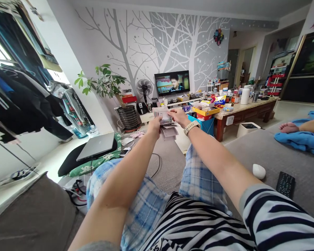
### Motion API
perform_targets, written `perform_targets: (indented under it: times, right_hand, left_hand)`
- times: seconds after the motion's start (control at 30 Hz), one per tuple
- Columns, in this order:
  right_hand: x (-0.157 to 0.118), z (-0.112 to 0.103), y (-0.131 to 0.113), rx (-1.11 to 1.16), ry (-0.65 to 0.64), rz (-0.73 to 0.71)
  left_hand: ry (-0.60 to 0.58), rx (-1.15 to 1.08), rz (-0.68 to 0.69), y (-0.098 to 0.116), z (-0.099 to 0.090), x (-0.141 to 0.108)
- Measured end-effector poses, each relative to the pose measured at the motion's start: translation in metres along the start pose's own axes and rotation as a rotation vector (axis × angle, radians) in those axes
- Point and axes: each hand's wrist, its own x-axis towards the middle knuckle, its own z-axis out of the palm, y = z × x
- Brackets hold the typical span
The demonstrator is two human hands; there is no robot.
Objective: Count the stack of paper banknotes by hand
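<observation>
Striped navy-and-white sleeve (277,212) over blue plaid cotton trousers (199,177), then bare left hand (154,127) clenched on a wad of pale paper banknotes (169,130) raised mid-air, bare right hand (180,116) pinched onto its top note, cream-strapped watch (191,127) on that wrist.

Banknotes (169,127): printed value is too small to read.
Television (172,83): middle of the screen picture is blurred.
Blue cloth right of the television (302,140): the picture's right edge cuts it off.
</observation>
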Motion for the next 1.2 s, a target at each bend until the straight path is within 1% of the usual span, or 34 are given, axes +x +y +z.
perform_targets:
  times: [0.07, 0.13, 0.23, 0.37, 0.47, 0.67, 0.8, 0.9, 1.0, 1.2]
  right_hand:
    - [-0.001, -0.001, 0.001, -0.042, 0.027, -0.039]
    - [-0.003, -0.003, 0.003, -0.107, 0.022, -0.057]
    - [-0.009, -0.009, 0.009, -0.171, -0.011, -0.061]
    - [-0.02, -0.02, 0.013, -0.208, -0.073, -0.097]
    - [-0.026, -0.027, 0.011, -0.202, -0.103, -0.103]
    - [-0.026, -0.028, 0.008, -0.192, -0.113, -0.15]
    - [-0.022, -0.024, 0.01, -0.146, -0.09, -0.192]
    - [-0.021, -0.023, 0.01, -0.117, -0.096, -0.17]
    - [-0.022, -0.025, 0.008, -0.092, -0.126, -0.145]
    - [-0.027, -0.028, 0.003, -0.052, -0.184, -0.154]
  left_hand:
    - [-0.019, 0.019, 0.011, 0.0, 0.0, -0.004]
    - [-0.006, 0.014, 0.015, -0.002, -0.001, -0.01]
    - [0.02, 0.01, 0.015, -0.007, 0.0, -0.023]
    - [-0.012, -0.008, 0.019, -0.01, 0.004, -0.039]
    - [-0.033, 0.001, 0.013, -0.01, 0.005, -0.044]
    - [-0.066, -0.07, 0.011, -0.011, 0.003, -0.043]
    - [-0.05, -0.101, -0.017, -0.012, 0.002, -0.039]
    - [-0.026, -0.113, -0.039, -0.013, 0.001, -0.035]
    - [-0.015, -0.119, -0.032, -0.015, -0.001, -0.03]
    - [0.031, -0.109, -0.026, -0.015, -0.004, -0.026]
